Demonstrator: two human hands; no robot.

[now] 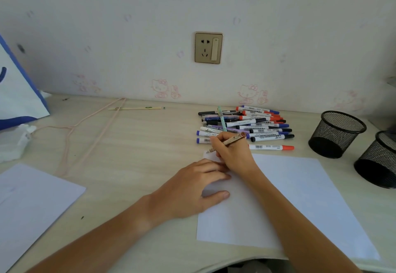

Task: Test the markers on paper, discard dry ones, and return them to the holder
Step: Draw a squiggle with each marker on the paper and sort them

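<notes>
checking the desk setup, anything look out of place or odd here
Mostly tidy. One holder lies tipped on its side beside the other holder, mouth toward the markers, which are heaped loose. A lone pencil lies apart near the wall. No spills or damage.

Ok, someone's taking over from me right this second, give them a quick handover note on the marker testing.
Right hand grips a brown patterned pen, tip down at the far left corner of the paper.
Left hand lies flat on the paper, steadying it.
The pile of markers lies on the desk just beyond the paper; one red-capped marker lies apart, between pile and paper.
Two black mesh holders stand to the right; nothing shows inside them.
Done: no marks are visible on the paper yet.
Left: test this pen, then the pile; bin dry ones, put working ones in a holder.
</notes>
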